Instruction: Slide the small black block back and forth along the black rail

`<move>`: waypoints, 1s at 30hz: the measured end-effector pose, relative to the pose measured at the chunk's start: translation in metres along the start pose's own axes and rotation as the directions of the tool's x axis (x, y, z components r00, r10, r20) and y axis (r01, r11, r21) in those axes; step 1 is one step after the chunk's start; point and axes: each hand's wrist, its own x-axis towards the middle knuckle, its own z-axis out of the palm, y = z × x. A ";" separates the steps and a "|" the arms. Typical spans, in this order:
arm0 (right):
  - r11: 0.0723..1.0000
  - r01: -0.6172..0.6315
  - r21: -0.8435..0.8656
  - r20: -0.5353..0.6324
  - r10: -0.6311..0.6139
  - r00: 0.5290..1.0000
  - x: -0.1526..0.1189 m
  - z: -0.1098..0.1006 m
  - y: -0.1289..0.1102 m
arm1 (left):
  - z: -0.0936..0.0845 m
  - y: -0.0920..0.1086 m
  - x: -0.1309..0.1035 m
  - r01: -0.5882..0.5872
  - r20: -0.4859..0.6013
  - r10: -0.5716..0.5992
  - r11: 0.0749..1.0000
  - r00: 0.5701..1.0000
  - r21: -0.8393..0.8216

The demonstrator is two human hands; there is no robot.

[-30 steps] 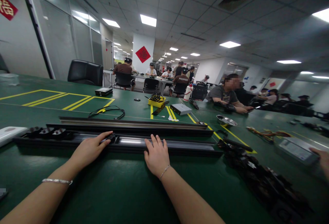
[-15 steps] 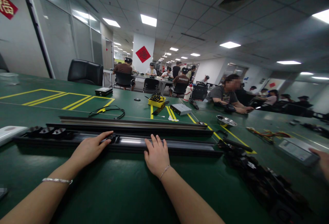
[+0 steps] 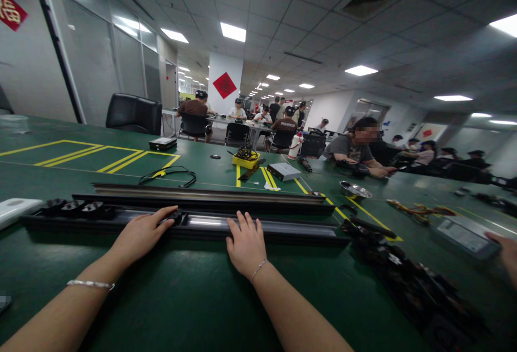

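Observation:
Across the table in front of me lies a long black metal channel (image 3: 283, 228) with a shiny inner strip. My left hand (image 3: 139, 236) is over its middle, thumb and forefinger closed on a small black block (image 3: 177, 215) seated in the channel. My right hand (image 3: 247, 241) rests on the near edge further right, fingers spread, holding nothing. At the channel's left end sit several black blocks (image 3: 92, 209) with metal parts on top. A second long black channel (image 3: 210, 197) lies parallel just behind.
A pile of black parts (image 3: 404, 271) spreads at right, beside a grey metal box (image 3: 464, 239) touched by another person's hand (image 3: 504, 255). Behind are a metal bowl (image 3: 355, 190), a black cable (image 3: 186, 173) and a yellow tray (image 3: 246, 159). A white object (image 3: 18, 212) lies at left.
Both my hands hold the same positions. At the right edge, the other person's hand has shifted very slightly.

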 end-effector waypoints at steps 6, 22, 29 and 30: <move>1.000 -0.006 0.007 0.004 0.006 1.000 0.000 -0.002 -0.001 | -0.001 0.002 -0.001 -0.025 0.015 0.025 1.000 1.000 0.004; 1.000 0.005 0.013 -0.012 -0.004 1.000 0.000 -0.001 0.000 | 0.001 0.004 -0.001 -0.016 -0.002 0.016 0.998 1.000 0.053; 1.000 -0.009 0.008 0.012 0.009 1.000 0.000 -0.003 -0.001 | 0.004 0.000 0.000 -0.025 0.006 0.024 0.999 1.000 0.028; 1.000 -0.008 0.011 0.010 0.007 1.000 0.000 -0.003 -0.001 | 0.004 0.000 0.000 -0.022 0.003 0.022 0.999 1.000 0.026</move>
